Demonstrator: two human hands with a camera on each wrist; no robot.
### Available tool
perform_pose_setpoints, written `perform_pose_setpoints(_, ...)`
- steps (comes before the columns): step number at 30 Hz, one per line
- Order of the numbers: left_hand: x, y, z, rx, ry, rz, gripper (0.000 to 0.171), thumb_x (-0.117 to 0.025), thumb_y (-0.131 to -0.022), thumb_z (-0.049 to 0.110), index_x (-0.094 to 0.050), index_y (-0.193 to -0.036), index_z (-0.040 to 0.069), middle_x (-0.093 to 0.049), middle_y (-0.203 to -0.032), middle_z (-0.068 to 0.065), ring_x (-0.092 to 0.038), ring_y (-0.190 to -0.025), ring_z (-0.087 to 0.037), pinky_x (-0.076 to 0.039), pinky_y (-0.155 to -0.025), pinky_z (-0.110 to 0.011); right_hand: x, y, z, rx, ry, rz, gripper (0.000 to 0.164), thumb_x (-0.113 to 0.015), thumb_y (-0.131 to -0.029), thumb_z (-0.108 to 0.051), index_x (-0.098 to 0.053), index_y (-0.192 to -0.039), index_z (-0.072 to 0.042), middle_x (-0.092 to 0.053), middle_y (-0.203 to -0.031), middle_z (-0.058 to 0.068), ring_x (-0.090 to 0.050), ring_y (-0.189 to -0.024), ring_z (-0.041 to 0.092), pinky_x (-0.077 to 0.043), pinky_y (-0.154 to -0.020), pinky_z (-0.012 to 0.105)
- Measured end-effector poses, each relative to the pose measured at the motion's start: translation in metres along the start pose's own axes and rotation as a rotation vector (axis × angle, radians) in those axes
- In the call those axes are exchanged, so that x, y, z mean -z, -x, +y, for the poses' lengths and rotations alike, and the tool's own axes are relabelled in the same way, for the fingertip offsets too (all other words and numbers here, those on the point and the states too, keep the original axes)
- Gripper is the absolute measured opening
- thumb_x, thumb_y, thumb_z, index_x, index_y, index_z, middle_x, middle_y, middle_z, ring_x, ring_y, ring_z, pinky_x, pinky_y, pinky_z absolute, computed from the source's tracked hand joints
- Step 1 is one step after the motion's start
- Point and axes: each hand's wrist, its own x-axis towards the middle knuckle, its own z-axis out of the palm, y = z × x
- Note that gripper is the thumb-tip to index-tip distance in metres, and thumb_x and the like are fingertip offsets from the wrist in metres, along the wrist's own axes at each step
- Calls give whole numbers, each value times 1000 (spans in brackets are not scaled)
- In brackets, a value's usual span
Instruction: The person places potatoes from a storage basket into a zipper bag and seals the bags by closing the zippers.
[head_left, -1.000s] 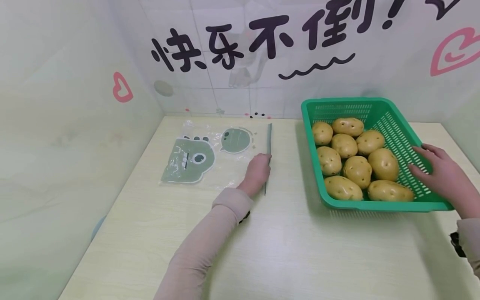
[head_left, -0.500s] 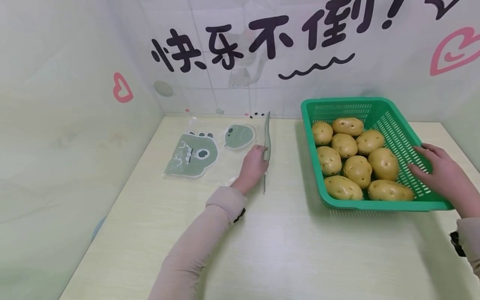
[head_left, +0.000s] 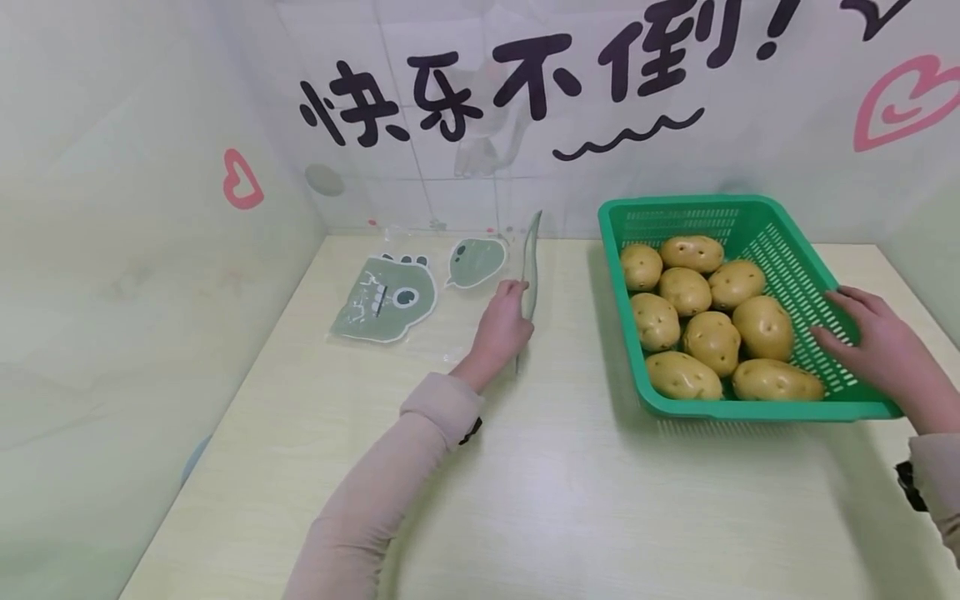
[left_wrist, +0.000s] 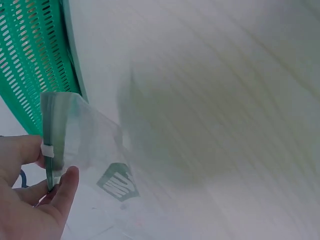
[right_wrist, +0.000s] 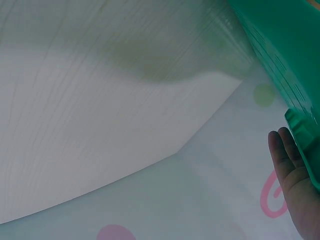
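A clear zip bag [head_left: 390,302] with a green monster print lies at the table's back left, its mouth toward the basket. My left hand [head_left: 498,329] pinches the green zip edge, seen in the left wrist view with a small white slider [left_wrist: 47,150] on it. Part of that edge bows up, and a narrow gap shows between its two sides. A green perforated basket [head_left: 772,410] stands at the right, holding several potatoes [head_left: 712,343]. My right hand [head_left: 885,354] rests at its right rim, with straight fingers [right_wrist: 282,157] along the outside in the right wrist view.
The pale wood-grain table [head_left: 570,500] meets a back wall [head_left: 420,192] with black lettering and pink hearts. Another printed wall [head_left: 135,292] rises along the left edge. Potatoes fill the basket's left and middle, and bare mesh shows along its right side.
My left hand has shifted slightly left and back, drawing the bag along. The zip edge has lifted, and its sides have come apart a little. My right hand and the basket stay put.
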Motion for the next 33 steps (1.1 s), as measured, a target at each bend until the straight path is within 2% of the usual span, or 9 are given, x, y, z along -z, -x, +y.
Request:
perform_pose_setpoints(8,11,3,1,-12,34,37,66,-56,-78,-11,-41,-142,-1,-45,-141,-15,-50,-127,-29,-47,-107,-36,0,-1,0,2,-3,4,62,-45,-100,-26,-24,-143,13,-19,-146,39,-24,-128,60,-26,-99,76)
perform_pose_setpoints(13,17,5,-1,-17,85,57,65,-53,-78,-12,-42,-141,0,-46,-139,-14,-53,-119,-28,-51,-101,-36,-1,-1,0,2,-11,2,62,-45,-100,-26,-23,-144,12,-19,-147,39,-24,-128,60,-26,-99,76)
perform_pose_setpoints(17,19,6,-4,-47,81,96,54,-55,-84,-8,-48,-137,0,-50,-133,-15,-57,-111,-27,-54,-96,-35,-1,0,1,1,-12,1,63,-45,-100,-26,-23,-144,12,-18,-147,39,-24,-129,60,-26,-99,77)
perform_pose_setpoints(21,22,7,-6,-58,78,133,44,-59,-88,0,-54,-132,3,-55,-130,-14,-59,-111,-28,-53,-97,-36,-1,-1,1,3,-10,4,63,-45,-100,-26,-23,-144,12,-19,-147,39,-24,-129,60,-26,-99,76)
perform_pose_setpoints(29,29,9,-7,-105,77,185,46,-54,-82,-12,-59,-125,3,-59,-125,-14,-60,-112,-29,-55,-95,-37,1,0,-2,7,-20,-3,63,-44,-100,-27,-23,-143,14,-18,-147,39,-24,-128,60,-25,-99,76)
perform_pose_setpoints(33,34,9,-6,-96,109,186,54,-51,-78,-15,-57,-128,2,-56,-128,-15,-57,-117,-30,-54,-97,-38,2,1,-2,6,-19,-5,63,-44,-100,-27,-23,-143,14,-18,-147,39,-24,-128,60,-26,-99,76)
